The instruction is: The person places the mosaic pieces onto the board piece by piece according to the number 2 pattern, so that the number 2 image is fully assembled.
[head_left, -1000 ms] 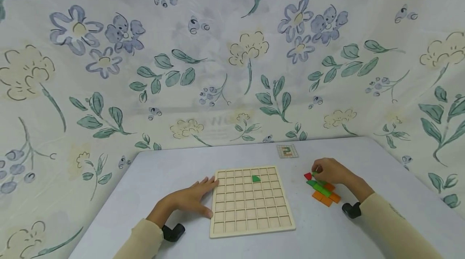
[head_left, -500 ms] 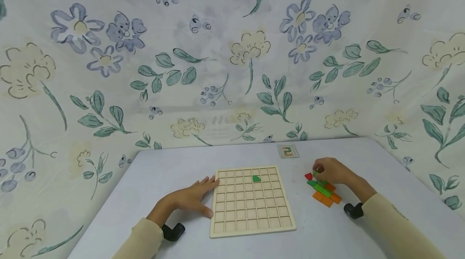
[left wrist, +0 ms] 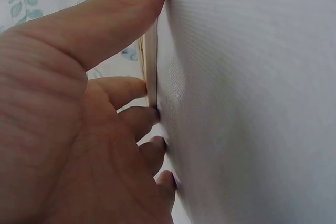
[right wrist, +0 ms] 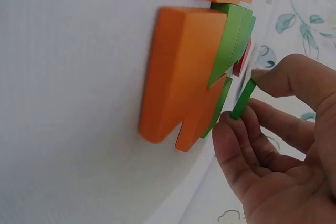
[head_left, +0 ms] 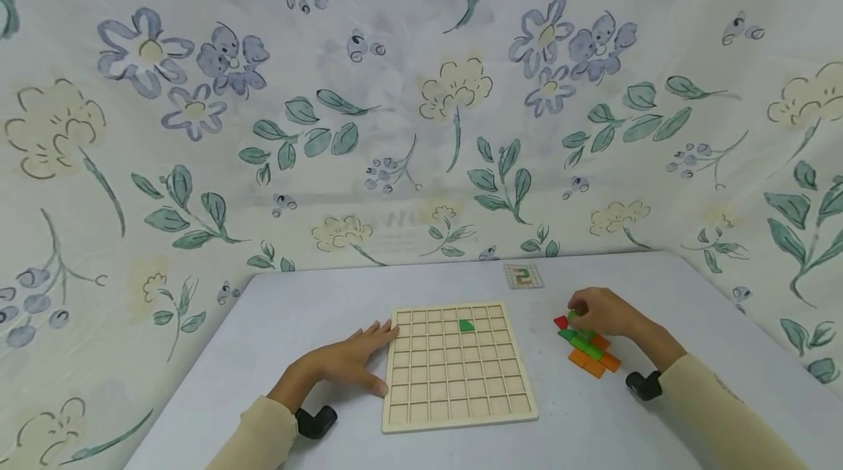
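The right hand [head_left: 602,309] pinches a thin green piece [right wrist: 243,99] between the thumb and the fingertips; the gap of these fingers is narrow, only as wide as the piece. In the right wrist view the piece is seen by its edge, so its full shape I cannot tell. It is at the far end of a small group of pieces, on the right side of the board. In this group the orange blocks [right wrist: 184,66] and the green blocks [head_left: 585,345] lie close together, and a red piece [head_left: 560,322] lies at the far left of them.

The left hand [head_left: 352,358] rests at the left edge of the square wooden grid board [head_left: 459,370]. Its fingers are spread and the thumb stands wide from them — the thumb and the index finger touch the edge of the board. In one cell of the board, in the upper part and right of the middle, lies a green piece with a rounded corner [head_left: 466,325].

Behind the group, near the back edge of the white table [head_left: 316,301], lies a small pattern card [head_left: 524,276]. A floral cloth [head_left: 421,199] hangs behind.
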{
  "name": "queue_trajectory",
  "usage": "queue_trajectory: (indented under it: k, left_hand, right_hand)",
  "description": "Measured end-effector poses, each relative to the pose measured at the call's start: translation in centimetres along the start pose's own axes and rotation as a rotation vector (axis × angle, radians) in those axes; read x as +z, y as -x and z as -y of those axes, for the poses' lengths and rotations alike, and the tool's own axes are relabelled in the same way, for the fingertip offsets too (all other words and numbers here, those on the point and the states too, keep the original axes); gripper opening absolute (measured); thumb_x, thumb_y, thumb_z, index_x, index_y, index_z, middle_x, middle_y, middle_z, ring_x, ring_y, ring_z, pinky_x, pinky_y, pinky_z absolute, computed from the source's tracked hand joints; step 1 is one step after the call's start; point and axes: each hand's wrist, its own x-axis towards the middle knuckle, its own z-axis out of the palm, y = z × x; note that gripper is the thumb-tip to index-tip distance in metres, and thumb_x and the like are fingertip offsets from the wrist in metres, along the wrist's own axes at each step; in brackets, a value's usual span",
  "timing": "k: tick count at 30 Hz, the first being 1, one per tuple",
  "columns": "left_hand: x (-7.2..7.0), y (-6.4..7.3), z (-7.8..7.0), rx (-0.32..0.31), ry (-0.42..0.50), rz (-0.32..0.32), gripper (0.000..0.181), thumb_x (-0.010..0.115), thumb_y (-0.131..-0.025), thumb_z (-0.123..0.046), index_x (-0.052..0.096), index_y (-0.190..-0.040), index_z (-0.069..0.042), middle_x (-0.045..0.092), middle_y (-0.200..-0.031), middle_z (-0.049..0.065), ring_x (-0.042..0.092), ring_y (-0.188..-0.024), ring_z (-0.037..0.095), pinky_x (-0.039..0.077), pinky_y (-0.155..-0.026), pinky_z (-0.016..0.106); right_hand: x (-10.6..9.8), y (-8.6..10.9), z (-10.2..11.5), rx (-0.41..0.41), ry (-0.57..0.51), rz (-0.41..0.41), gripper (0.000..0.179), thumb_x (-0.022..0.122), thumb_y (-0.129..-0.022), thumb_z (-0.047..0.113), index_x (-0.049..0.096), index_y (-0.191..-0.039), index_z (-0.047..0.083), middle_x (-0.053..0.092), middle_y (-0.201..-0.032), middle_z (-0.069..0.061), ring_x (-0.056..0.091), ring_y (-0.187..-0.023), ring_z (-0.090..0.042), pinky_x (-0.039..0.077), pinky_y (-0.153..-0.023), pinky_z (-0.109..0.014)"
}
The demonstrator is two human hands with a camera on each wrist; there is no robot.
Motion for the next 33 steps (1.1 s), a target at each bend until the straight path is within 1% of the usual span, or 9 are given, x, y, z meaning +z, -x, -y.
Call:
queue_trajectory:
  k: [4, 6, 13, 16, 21, 24, 29, 33]
  left_hand:
    - [-0.02, 0.03, 0.03, -0.006, 0.008, 0.003, 0.109, 0.084, -0.075, -0.042, 0.023, -0.159, -0.008, 0.009, -0.168, 0.016, 0.003, -0.155, 0.040, 0.004, -0.125, 0.060]
    - [0.01, 0.09, 0.12, -0.010, 0.007, 0.003, 0.110, 0.084, -0.075, -0.043, 0.023, -0.159, -0.008, 0.009, -0.168, 0.016, 0.003, -0.155, 0.040, 0.004, -0.125, 0.060]
    - [0.10, 0.07, 0.35, -0.002, -0.006, -0.008, 0.110, 0.083, -0.075, -0.045, 0.024, -0.159, -0.009, 0.010, -0.168, 0.016, 0.004, -0.155, 0.041, 0.005, -0.125, 0.060]
    - [0.10, -0.02, 0.29, 0.005, -0.006, -0.006, 0.109, 0.083, -0.075, -0.044, 0.023, -0.159, -0.008, 0.010, -0.168, 0.016, 0.004, -0.155, 0.040, 0.005, -0.125, 0.060]
    - [0.13, -0.06, 0.09, 0.020, -0.001, 0.002, 0.109, 0.083, -0.075, -0.042, 0.023, -0.158, -0.004, 0.010, -0.168, 0.018, 0.004, -0.156, 0.040, 0.005, -0.125, 0.060]
    - [0.13, -0.03, 0.00, 0.017, -0.003, -0.001, 0.110, 0.084, -0.074, -0.042, 0.024, -0.158, -0.003, 0.011, -0.168, 0.018, 0.004, -0.156, 0.040, 0.005, -0.125, 0.059]
    - [0.08, -0.11, -0.01, 0.009, -0.020, -0.004, 0.110, 0.083, -0.074, -0.044, 0.023, -0.158, -0.005, 0.011, -0.168, 0.016, 0.004, -0.156, 0.039, 0.005, -0.126, 0.058]
    - [0.07, -0.22, 0.09, 0.017, -0.030, 0.001, 0.111, 0.083, -0.075, -0.045, 0.022, -0.159, -0.004, 0.010, -0.168, 0.018, 0.004, -0.156, 0.040, 0.006, -0.126, 0.059]
  right_hand:
    - [0.18, -0.02, -0.02, -0.008, -0.012, -0.017, 0.018, 0.073, -0.087, 0.011, 0.068, -0.102, 0.001, 0.066, -0.095, -0.006, 0.059, -0.084, -0.017, 0.061, -0.079, -0.033]
    - [0.20, -0.02, 0.02, -0.034, -0.009, -0.026, 0.018, 0.074, -0.087, 0.010, 0.068, -0.101, 0.001, 0.065, -0.093, -0.006, 0.058, -0.084, -0.018, 0.060, -0.078, -0.033]
    - [0.02, -0.04, 0.08, -0.057, -0.001, -0.064, 0.023, 0.074, -0.086, 0.010, 0.067, -0.105, -0.001, 0.065, -0.094, -0.006, 0.058, -0.085, -0.018, 0.060, -0.081, -0.035]
    - [-0.04, 0.03, -0.08, -0.065, 0.006, -0.076, 0.022, 0.073, -0.087, 0.010, 0.067, -0.105, -0.002, 0.065, -0.093, -0.006, 0.057, -0.084, -0.018, 0.060, -0.079, -0.034]
    - [0.06, 0.23, -0.25, -0.062, 0.010, -0.091, 0.021, 0.073, -0.087, 0.008, 0.067, -0.105, -0.002, 0.064, -0.092, -0.005, 0.056, -0.083, -0.018, 0.058, -0.077, -0.033]
    - [0.10, 0.27, -0.18, -0.061, 0.013, -0.092, 0.021, 0.073, -0.086, 0.007, 0.067, -0.105, -0.001, 0.064, -0.092, -0.005, 0.056, -0.083, -0.018, 0.058, -0.076, -0.033]
    - [0.06, 0.22, 0.15, -0.060, 0.013, -0.076, 0.022, 0.073, -0.087, 0.007, 0.067, -0.106, -0.001, 0.065, -0.092, -0.005, 0.056, -0.083, -0.018, 0.059, -0.077, -0.034]
    - [0.10, 0.16, 0.31, -0.073, 0.007, -0.061, 0.023, 0.073, -0.087, 0.007, 0.068, -0.108, -0.001, 0.066, -0.093, -0.005, 0.057, -0.084, -0.017, 0.060, -0.078, -0.034]
